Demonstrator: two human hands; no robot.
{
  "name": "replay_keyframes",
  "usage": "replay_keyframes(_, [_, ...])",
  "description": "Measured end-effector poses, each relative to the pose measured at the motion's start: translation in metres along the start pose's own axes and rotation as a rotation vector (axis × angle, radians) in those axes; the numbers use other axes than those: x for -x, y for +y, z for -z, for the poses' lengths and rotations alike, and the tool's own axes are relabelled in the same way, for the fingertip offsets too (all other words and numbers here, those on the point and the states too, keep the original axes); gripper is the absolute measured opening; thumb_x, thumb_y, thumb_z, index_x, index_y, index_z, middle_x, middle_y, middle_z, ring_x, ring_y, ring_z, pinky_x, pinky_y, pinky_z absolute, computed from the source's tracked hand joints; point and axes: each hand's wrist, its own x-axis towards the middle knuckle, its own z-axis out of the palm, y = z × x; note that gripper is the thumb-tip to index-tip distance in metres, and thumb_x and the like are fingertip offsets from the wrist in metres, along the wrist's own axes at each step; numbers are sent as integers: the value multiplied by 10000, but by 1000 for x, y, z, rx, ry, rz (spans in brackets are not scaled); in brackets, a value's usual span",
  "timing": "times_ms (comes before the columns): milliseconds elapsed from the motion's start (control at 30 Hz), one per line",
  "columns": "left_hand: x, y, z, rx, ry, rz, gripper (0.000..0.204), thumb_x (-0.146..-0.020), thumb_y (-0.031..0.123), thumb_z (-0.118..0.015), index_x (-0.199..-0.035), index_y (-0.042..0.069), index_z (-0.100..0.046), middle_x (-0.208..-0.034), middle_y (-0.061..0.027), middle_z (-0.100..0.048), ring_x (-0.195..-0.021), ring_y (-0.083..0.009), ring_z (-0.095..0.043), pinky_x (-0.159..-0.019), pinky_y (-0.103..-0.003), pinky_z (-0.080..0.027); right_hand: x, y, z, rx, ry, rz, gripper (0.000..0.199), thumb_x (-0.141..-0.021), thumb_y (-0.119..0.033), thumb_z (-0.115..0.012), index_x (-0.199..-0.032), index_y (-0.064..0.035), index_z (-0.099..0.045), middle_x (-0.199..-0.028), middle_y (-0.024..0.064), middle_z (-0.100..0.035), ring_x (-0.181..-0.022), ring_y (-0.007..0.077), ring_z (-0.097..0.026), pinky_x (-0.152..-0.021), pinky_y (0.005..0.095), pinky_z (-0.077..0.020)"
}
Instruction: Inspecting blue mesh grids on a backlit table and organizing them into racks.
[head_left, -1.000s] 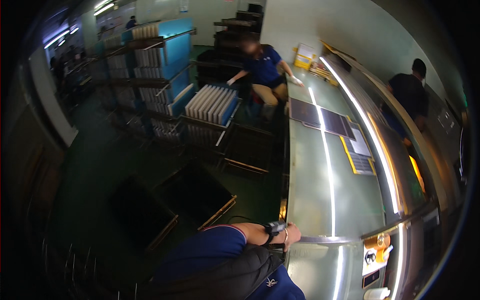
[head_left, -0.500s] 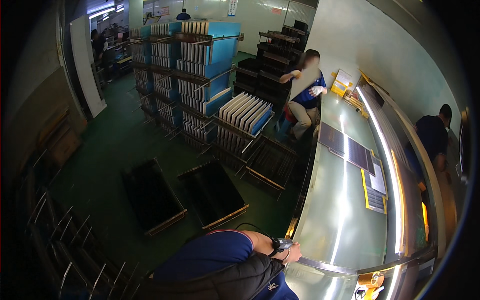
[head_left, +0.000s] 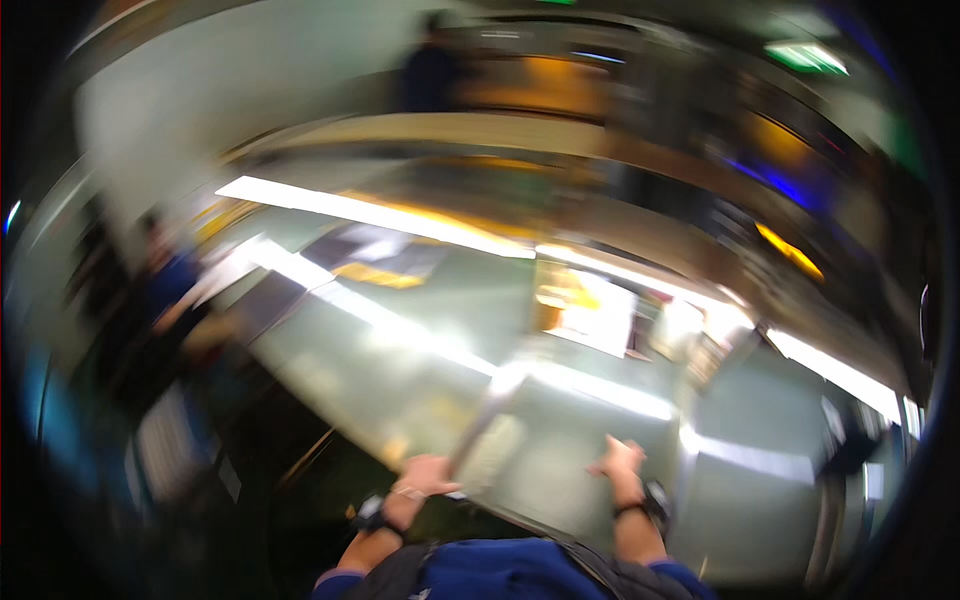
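My left hand [head_left: 428, 475] lies at the near edge of the bright worktable [head_left: 560, 460], thumb stretched out to the side, and nothing shows in it. Over the same tabletop, my right hand [head_left: 620, 457] has its thumb apart from the fingers and looks bare of any object. Motion blur softens both hands, so whether the right one touches the surface cannot be told. A dark strap with a small device [head_left: 372, 515] sits on my left wrist, and another dark wrist device [head_left: 656, 503] on my right.
Beyond the hands, a white sheet [head_left: 595, 325] lies under bright strip lights [head_left: 380, 215]. Dark panels with yellow edging [head_left: 375, 255] rest farther left. A seated person in blue [head_left: 175, 280] holds a pale sheet at the far left. Another person [head_left: 430, 70] stands behind the table.
The view has swung to the right, from the racks on the floor to the worktable. My right hand has come into view; my left is still at the table edge.
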Motion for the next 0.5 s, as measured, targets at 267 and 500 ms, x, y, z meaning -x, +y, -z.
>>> replay_keyframes(267, [-11,3,33,-210,22,110,576,-630,561,-709,-949,83,-669,-929,-162,-657,-910,-318,-625,-776,-412,-495,59,48,-16,-159,249,-151,807,-630,-553,-743,-1287,-182,-459,-1406,229,-302,-1310,426,-265,-1073,541,-189])
replay_keyframes(500, [-28,68,31,-49,-101,-182,632,-692,510,-688,-1082,19,-607,-1023,-207,-631,-979,-359,-593,-842,-415,-476,73,146,-42,-505,428,-173,711,-663,-522,-739,-1228,-153,-516,-1176,180,-537,-1142,356,-482,-974,505,-354])
